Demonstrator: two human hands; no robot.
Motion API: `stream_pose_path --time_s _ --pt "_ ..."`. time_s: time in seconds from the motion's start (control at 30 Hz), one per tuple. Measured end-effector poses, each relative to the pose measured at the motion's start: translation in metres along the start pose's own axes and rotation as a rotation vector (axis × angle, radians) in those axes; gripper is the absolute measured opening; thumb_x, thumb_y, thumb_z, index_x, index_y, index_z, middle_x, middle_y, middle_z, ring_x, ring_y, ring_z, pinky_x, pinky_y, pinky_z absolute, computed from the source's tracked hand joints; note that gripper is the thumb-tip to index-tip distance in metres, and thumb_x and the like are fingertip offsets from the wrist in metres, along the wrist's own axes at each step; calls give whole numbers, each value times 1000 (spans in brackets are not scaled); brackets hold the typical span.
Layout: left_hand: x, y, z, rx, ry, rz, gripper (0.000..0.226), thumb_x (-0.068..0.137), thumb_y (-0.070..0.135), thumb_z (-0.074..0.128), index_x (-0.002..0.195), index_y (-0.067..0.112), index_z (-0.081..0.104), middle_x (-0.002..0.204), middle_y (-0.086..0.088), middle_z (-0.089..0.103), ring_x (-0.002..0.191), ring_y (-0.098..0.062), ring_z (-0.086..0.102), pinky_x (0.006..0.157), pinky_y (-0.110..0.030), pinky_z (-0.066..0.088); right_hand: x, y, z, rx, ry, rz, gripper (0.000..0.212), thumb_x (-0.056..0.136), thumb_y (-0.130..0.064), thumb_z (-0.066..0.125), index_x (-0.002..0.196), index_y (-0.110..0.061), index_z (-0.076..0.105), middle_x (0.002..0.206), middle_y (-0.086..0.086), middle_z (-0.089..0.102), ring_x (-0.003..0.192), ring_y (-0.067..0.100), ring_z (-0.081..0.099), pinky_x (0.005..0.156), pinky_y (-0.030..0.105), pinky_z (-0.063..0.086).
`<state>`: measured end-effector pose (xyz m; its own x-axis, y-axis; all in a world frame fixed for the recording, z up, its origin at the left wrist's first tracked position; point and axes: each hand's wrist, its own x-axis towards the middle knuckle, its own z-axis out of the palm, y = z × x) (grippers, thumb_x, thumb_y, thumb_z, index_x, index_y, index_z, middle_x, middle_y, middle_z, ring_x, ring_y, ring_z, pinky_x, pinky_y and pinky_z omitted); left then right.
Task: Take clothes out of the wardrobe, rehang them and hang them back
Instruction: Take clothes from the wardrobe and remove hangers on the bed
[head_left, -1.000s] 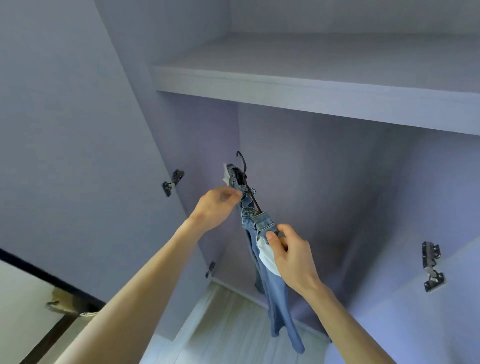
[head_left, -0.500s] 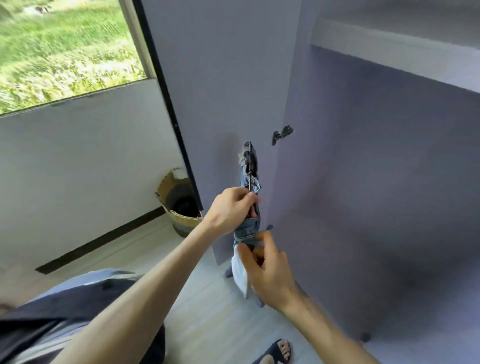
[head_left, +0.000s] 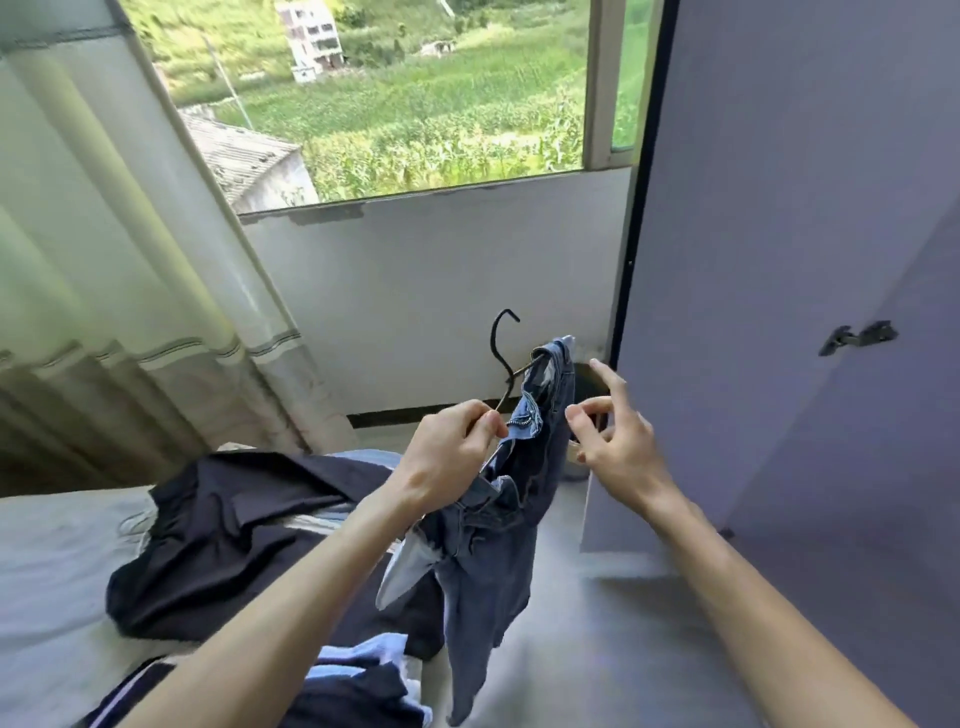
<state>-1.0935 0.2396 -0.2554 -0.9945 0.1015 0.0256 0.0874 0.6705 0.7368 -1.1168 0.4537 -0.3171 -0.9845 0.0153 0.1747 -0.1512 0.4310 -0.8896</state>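
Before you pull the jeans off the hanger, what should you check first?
1. Left hand grips the hanger: ok.
2. Right hand free to pull: ok, open and holding nothing.
3. Hanger caught on anything: ok, its top pokes up in open air.
4. Jeans neat on the hanger: not ok, bunched and twisted.
5. Bed below bare for laying them down: not ok, dark clothes lie there.

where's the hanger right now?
Head view, centre: the left hand grips the black hanger, jeans draped on it, just left of the wardrobe door.
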Motion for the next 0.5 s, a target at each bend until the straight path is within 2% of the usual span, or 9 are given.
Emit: stream_pose_path --time_s 0.1,0.17,0.2,0.27,0.3,0.33,0.43,0.5 --pt "-4 -9 -15 23 48 -41 27 102 26 48 85 25 68 51 22 52 43 -3 41 46 -14 32 53 -10 7 -29 -151 -26 55 99 -50 52 144 -64 23 100 -10 65 83 22 70 92 46 54" --pt "-10 -13 -22 62 69 -54 26 101 26 50 84 28 69 54 21 54 46 -3 44 48 -14 32 80 -16 16 -63 -297 -61 48 100 -57 45 143 -65 26 102 -9 66 87 20 70 97 44 52" --pt "-12 -15 -25 89 78 -63 25 101 28 50 84 29 69 56 19 57 48 -4 46 50 -17 35 92 -19 21 -82 -362 -82 45 100 -57 43 143 -63 31 104 -7 67 94 21 69 101 43 49" --pt "-14 -18 -28 107 101 -94 25 101 31 50 84 30 68 68 8 68 56 -12 57 55 -33 46 116 -23 32 -157 -448 -140 36 101 -56 41 137 -54 47 111 -1 69 112 23 63 105 40 45" --pt "-15 -18 -29 95 122 -106 25 101 30 50 84 30 68 72 4 71 62 -15 63 59 -37 49 126 -27 38 -199 -473 -178 33 102 -57 41 130 -50 54 111 0 69 114 23 62 104 39 46" --pt "-16 -19 -28 83 152 -111 25 101 28 50 85 28 69 71 7 70 62 -13 62 59 -34 48 133 -30 43 -229 -494 -218 31 101 -58 40 123 -47 58 107 -1 68 110 22 62 101 39 47" --pt "-23 -22 -28 54 258 -140 23 102 22 51 95 23 73 55 23 57 47 0 47 51 -13 32 141 -39 61 -176 -578 -356 30 94 -64 50 110 -42 61 98 -8 62 97 15 60 92 36 50" --pt "-25 -30 -32 -2 336 -167 20 102 23 54 105 24 74 52 19 54 44 0 44 48 -13 31 145 -44 75 -108 -607 -433 38 84 -73 57 107 -42 61 99 -9 58 94 10 59 89 30 50"
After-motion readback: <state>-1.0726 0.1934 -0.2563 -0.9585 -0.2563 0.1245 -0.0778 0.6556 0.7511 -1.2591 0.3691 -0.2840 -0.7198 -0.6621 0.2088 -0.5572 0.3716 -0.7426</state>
